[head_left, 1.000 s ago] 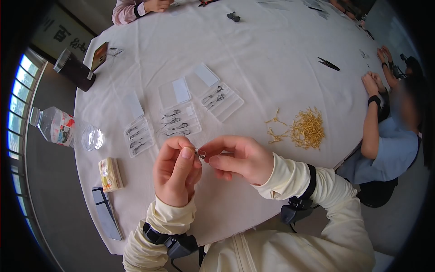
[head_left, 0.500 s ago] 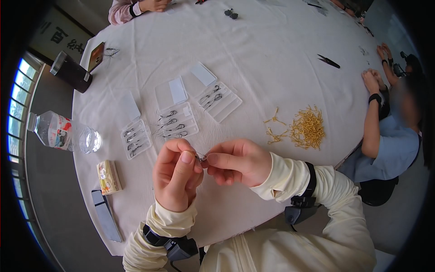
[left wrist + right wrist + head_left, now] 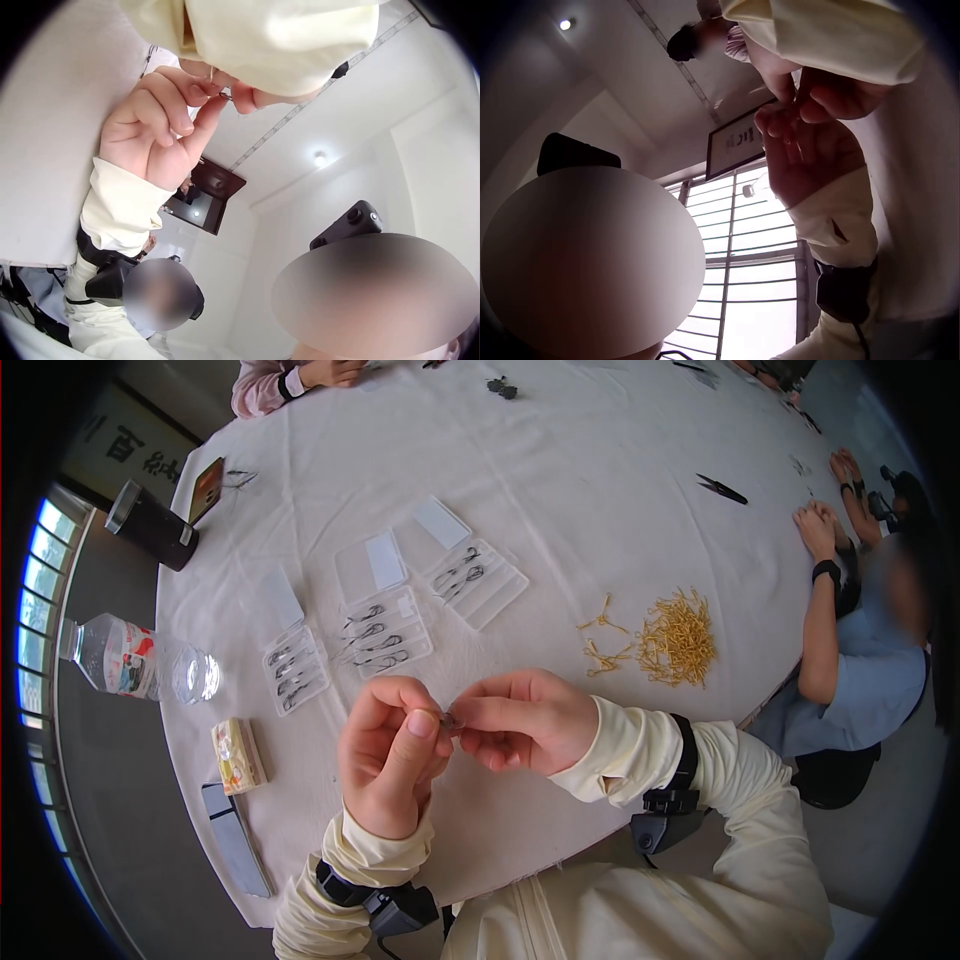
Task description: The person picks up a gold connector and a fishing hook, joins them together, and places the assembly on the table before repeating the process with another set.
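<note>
Over the near edge of the white round table (image 3: 560,480), my two hands meet fingertip to fingertip. My left hand (image 3: 430,718) pinches a tiny dark metal piece (image 3: 447,717) between thumb and forefinger. My right hand (image 3: 468,718) pinches the same piece from the other side. The piece is mostly hidden by the fingers. In the left wrist view it shows as a small glint (image 3: 225,94) between the right hand (image 3: 201,96) and the left fingertips. In the right wrist view the left hand (image 3: 776,124) is seen against a window.
Three clear plastic trays of dark hooks (image 3: 385,632) (image 3: 295,665) (image 3: 470,575) lie beyond my hands. A heap of gold pins (image 3: 680,640) lies to the right. A water bottle (image 3: 120,655), black tumbler (image 3: 150,525), tissue pack (image 3: 238,752) and snips (image 3: 722,488) are around. A seated person (image 3: 850,660) is at the right.
Both hands have sunk a little toward me while still pinching the piece. My left thumb now covers more of it.
</note>
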Motion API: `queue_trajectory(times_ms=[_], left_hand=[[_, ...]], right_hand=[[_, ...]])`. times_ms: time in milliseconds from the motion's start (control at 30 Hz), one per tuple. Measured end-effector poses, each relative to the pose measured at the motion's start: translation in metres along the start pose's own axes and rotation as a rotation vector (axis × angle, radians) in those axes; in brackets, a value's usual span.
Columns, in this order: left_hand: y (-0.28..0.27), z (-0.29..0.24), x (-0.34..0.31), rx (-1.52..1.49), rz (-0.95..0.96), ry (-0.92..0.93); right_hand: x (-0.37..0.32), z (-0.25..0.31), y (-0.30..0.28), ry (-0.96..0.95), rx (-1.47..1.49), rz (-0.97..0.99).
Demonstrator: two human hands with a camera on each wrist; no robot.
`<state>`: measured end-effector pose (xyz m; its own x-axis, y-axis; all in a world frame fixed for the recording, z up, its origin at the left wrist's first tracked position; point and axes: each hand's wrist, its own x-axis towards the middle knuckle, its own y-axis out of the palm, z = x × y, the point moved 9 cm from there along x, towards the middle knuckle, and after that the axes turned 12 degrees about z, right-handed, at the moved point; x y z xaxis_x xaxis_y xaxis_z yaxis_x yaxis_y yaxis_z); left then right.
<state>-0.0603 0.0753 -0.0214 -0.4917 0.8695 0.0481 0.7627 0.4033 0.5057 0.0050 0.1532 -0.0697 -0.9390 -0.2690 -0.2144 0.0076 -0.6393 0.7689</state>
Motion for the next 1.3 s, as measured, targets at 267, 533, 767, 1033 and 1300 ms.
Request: queue_trajectory(times_ms=[267, 533, 767, 1033, 1300], left_hand=[[-0.012, 0.002, -0.001, 0.143, -0.131, -0.006], [-0.02, 0.012, -0.005, 0.178, -0.267, -0.104], [-0.016, 0.006, -0.009, 0.221, -0.244, -0.05], [-0.003, -0.002, -0.009, 0.332, -0.191, 0.006], [-0.002, 0.001, -0.007, 0.3, -0.141, 0.014]], right_hand=[[-0.006, 0.022, -0.005, -0.158, -0.151, -0.099], [-0.021, 0.062, 0.014, -0.598, -0.818, -0.217], [-0.023, 0.064, 0.035, -0.686, -0.995, -0.115], [-0.02, 0.059, 0.024, -0.497, -0.797, -0.157], [-0.018, 0.055, 0.018, -0.456, -0.686, -0.174]])
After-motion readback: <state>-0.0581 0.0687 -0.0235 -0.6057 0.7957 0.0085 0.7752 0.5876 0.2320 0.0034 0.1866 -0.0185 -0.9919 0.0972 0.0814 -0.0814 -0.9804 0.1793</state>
